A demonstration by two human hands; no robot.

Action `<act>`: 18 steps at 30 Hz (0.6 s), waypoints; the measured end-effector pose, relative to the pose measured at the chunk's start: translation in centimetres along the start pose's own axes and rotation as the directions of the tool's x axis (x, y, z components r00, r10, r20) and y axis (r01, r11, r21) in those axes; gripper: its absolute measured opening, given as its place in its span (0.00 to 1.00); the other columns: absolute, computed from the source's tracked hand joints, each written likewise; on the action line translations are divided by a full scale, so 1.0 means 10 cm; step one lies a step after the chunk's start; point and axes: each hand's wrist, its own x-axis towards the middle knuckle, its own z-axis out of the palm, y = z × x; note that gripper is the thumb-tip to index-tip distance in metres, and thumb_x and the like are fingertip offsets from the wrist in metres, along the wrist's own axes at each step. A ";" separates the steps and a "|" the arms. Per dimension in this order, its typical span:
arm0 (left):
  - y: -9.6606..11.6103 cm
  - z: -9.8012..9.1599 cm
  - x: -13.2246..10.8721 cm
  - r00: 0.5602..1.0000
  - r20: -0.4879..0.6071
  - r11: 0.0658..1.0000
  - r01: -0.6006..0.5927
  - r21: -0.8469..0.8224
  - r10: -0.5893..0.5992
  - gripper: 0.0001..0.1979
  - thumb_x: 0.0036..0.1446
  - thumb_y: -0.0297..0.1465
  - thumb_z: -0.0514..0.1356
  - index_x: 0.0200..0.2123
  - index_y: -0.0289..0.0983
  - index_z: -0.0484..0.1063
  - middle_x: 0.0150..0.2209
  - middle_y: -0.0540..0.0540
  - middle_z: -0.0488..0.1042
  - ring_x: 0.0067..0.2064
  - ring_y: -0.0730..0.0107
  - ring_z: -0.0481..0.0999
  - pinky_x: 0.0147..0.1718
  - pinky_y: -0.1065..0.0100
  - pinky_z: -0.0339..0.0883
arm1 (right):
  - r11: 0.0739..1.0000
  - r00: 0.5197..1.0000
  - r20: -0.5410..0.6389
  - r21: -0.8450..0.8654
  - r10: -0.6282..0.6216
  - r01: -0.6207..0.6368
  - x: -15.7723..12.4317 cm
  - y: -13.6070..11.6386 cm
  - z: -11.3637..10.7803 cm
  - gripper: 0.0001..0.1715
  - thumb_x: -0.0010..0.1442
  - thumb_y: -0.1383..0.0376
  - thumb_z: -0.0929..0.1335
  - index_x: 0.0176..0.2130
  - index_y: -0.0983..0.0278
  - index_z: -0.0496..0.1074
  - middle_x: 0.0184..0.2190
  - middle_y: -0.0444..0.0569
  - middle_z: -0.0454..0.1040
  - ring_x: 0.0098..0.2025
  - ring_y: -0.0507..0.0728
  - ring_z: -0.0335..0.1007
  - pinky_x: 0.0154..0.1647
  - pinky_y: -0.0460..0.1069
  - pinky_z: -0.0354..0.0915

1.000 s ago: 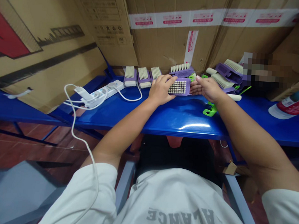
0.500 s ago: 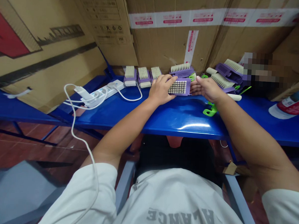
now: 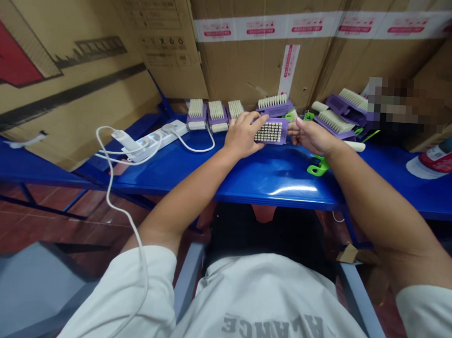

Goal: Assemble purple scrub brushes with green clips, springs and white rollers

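Observation:
Both my hands grip one purple scrub brush [image 3: 271, 131], bristles facing me, just above the blue table [image 3: 248, 175]. My left hand [image 3: 243, 134] closes round its left end. My right hand [image 3: 312, 137] pinches its right end. Behind it another purple brush [image 3: 275, 105] lies against the cardboard boxes. Three more brushes [image 3: 215, 113] stand in a row to the left.
A white power strip [image 3: 151, 141] with a cable [image 3: 112, 182] lies at the left of the table. A heap of purple brushes [image 3: 342, 112] and green plastic pieces [image 3: 318, 167] sit at the right. Cardboard boxes [image 3: 256, 48] wall the back. A bottle [image 3: 441, 159] lies far right.
My right hand has shifted slightly left and closed tighter on the brush's right end. The brush has lifted a touch. Nothing else has moved.

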 end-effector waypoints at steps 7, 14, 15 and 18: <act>0.04 -0.05 -0.02 1.000 -0.016 1.000 -0.001 0.024 0.001 0.44 0.66 0.35 0.72 0.83 0.50 0.66 0.79 0.36 0.72 0.80 0.31 0.67 0.76 0.35 0.63 | 0.997 0.990 0.139 0.056 0.037 -0.046 -0.07 -0.03 -0.03 0.40 0.72 0.30 0.71 0.58 0.60 0.83 0.52 0.53 0.91 0.21 0.50 0.52 0.20 0.48 0.59; 0.06 -0.08 -0.03 0.999 -0.020 0.999 -0.030 0.040 0.031 0.47 0.66 0.42 0.71 0.84 0.53 0.62 0.81 0.37 0.71 0.83 0.24 0.63 0.77 0.26 0.58 | 0.992 0.970 0.235 0.088 0.070 -0.093 -0.12 -0.04 -0.06 0.52 0.67 0.23 0.68 0.63 0.61 0.81 0.54 0.57 0.90 0.20 0.50 0.55 0.18 0.48 0.60; 0.07 -0.09 -0.03 0.999 -0.009 0.999 -0.031 0.039 0.031 0.48 0.65 0.44 0.70 0.85 0.55 0.61 0.82 0.38 0.70 0.83 0.22 0.61 0.77 0.24 0.57 | 0.991 0.970 0.233 0.093 0.071 -0.094 -0.13 -0.05 -0.07 0.54 0.66 0.22 0.68 0.64 0.61 0.81 0.55 0.57 0.90 0.21 0.51 0.58 0.20 0.48 0.62; 0.07 -0.11 -0.03 1.000 0.024 0.999 -0.018 0.040 0.017 0.48 0.66 0.51 0.67 0.86 0.58 0.57 0.83 0.45 0.68 0.85 0.23 0.56 0.78 0.20 0.53 | 0.989 0.960 0.273 0.108 0.068 -0.101 -0.14 -0.06 -0.08 0.63 0.62 0.16 0.66 0.68 0.61 0.79 0.59 0.59 0.88 0.24 0.52 0.66 0.23 0.48 0.66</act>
